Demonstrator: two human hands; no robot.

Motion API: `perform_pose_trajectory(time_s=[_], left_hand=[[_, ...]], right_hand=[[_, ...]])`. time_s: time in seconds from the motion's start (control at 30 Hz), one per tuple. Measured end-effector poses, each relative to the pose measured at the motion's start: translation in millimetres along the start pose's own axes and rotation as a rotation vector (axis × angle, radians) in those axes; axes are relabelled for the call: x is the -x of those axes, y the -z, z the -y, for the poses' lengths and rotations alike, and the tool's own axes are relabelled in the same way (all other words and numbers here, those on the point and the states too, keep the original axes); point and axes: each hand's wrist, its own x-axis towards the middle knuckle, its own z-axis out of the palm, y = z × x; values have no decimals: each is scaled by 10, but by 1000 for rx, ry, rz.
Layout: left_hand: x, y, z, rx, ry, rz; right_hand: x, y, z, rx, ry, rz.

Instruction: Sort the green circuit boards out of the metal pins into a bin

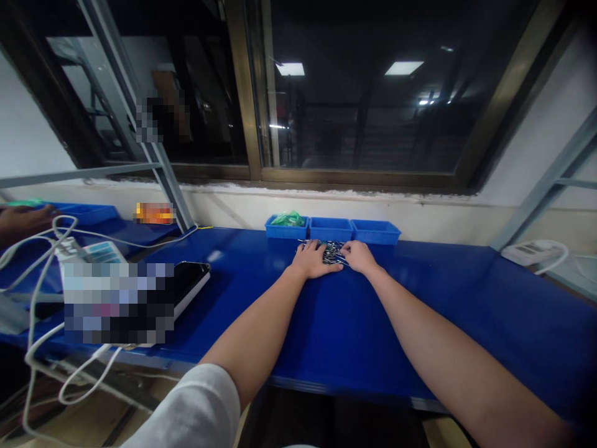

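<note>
A pile of thin, shiny metal pieces (333, 254) lies on the blue tabletop, just in front of three small blue bins; their exact kind is too small to tell. My left hand (313, 258) rests palm down on the left side of the pile with its fingers spread. From the right, my right hand (360, 256) reaches into the pile, its thumb and fingers pinched together. What sits between those fingertips is too small to make out. Crumpled green plastic (288, 218) fills the left bin (285, 231). Beside it stand the middle bin (331, 229) and the right bin (377, 233).
On the left of the blue table (336, 336) lies a phone-like device (191, 277), partly blurred out, with white cables (35, 311) nearby. A white power strip (532, 252) sits at the right edge. Another person's hand (28, 221) shows at the far left near more blue bins.
</note>
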Motion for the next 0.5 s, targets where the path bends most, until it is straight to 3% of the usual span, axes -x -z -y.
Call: perform_pose_trajectory(time_s=[0.27, 0.5], left_hand=[[-18, -28, 16, 9, -1, -17], [-26, -33, 21, 63, -9, -117]], right_hand=[[33, 25, 84, 138, 45, 34], [50, 45, 104, -183, 71, -220]])
